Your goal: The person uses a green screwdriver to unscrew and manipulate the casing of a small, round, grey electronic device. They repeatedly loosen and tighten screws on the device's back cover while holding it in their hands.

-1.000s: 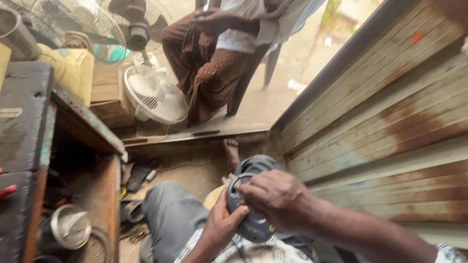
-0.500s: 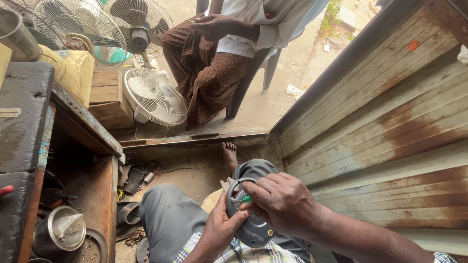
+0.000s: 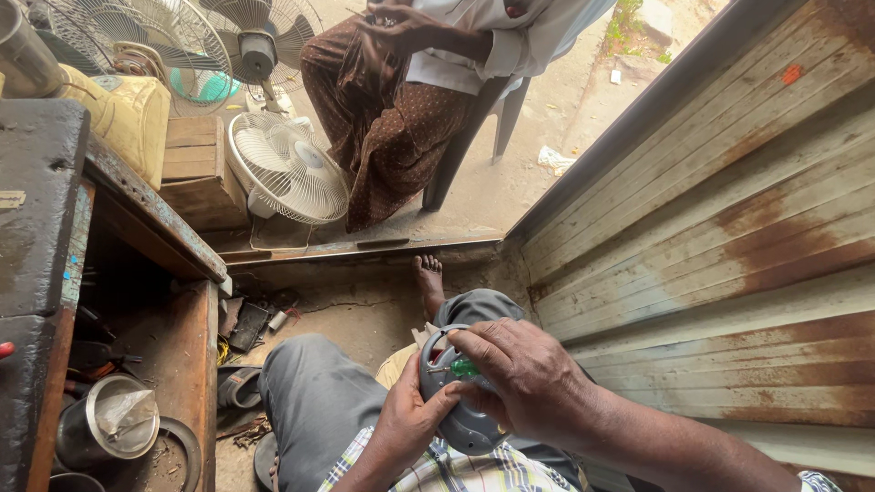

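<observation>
A rounded grey plastic motor housing (image 3: 460,415) rests in the seated person's lap, long axis toward twelve o'clock, left hand (image 3: 410,421) cupping at nine, right hand (image 3: 519,378) clamping a green-handled screwdriver (image 3: 463,368) atop.

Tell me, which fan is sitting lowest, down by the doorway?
The small white fan beside the wooden crate. Its round grille tilts upward at the threshold, while the other two fans stand higher up behind it.
</observation>
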